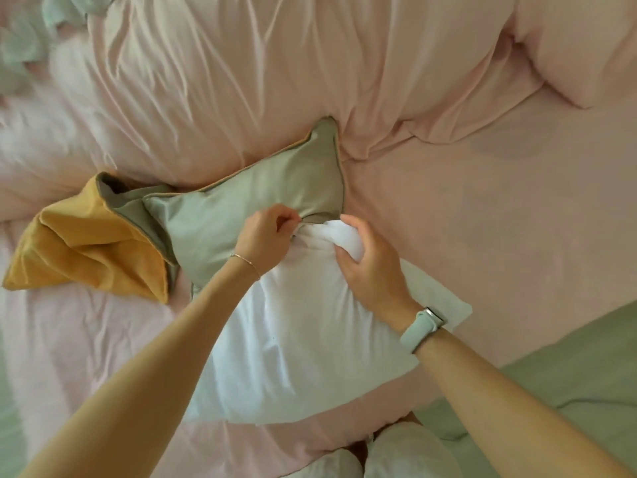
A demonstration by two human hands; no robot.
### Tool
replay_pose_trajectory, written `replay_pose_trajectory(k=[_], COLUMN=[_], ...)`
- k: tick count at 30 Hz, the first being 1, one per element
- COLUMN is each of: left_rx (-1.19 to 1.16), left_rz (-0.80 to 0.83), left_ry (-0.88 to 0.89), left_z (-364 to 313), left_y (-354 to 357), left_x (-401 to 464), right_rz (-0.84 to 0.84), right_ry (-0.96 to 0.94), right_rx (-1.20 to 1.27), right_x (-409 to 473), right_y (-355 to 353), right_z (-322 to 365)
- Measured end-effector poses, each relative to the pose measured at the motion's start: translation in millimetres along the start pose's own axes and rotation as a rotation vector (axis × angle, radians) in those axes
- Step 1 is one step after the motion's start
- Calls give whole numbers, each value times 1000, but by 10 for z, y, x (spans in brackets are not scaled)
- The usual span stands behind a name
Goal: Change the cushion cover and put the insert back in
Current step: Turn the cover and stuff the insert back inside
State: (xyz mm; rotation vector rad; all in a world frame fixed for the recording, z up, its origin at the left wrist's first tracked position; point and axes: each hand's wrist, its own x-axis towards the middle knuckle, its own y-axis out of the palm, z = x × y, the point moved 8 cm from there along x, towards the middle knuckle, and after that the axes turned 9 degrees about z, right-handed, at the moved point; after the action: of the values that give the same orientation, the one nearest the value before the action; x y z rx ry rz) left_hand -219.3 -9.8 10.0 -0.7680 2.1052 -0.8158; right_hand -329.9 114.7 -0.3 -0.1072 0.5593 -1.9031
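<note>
A sage-green cushion cover [248, 198] with thin yellow piping lies on the pink bed, its open end toward me. The white insert [303, 339] lies below it, its top corner bunched at the cover's opening. My left hand [267, 238] pinches the edge of the cover's opening. My right hand [368, 260] grips the bunched white corner of the insert right at that opening. Most of the insert is outside the cover.
A mustard-yellow cover with a grey-green lining [93, 250] lies crumpled at the left, touching the green cover. A rumpled pink duvet [206, 81] fills the back, a pink pillow [586, 46] sits top right, and a green sheet [568, 384] lies lower right. My knees [396, 453] show at the bottom.
</note>
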Motion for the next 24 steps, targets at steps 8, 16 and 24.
replay_pose_trajectory(k=[8,16,24], left_rx=[-655,-369,1], left_rz=[-245,-318,-492], left_ry=[208,-39,-5], left_z=[-462,39,158], left_y=[-755,-534,-819], left_x=[-514,-638,-779], right_rz=[-99,366,743], right_ry=[-432,-393,-565], right_rx=[-331,-584,-1279], right_x=[59,69,253], right_y=[-693,-72,79], right_z=[1415,1167,1368])
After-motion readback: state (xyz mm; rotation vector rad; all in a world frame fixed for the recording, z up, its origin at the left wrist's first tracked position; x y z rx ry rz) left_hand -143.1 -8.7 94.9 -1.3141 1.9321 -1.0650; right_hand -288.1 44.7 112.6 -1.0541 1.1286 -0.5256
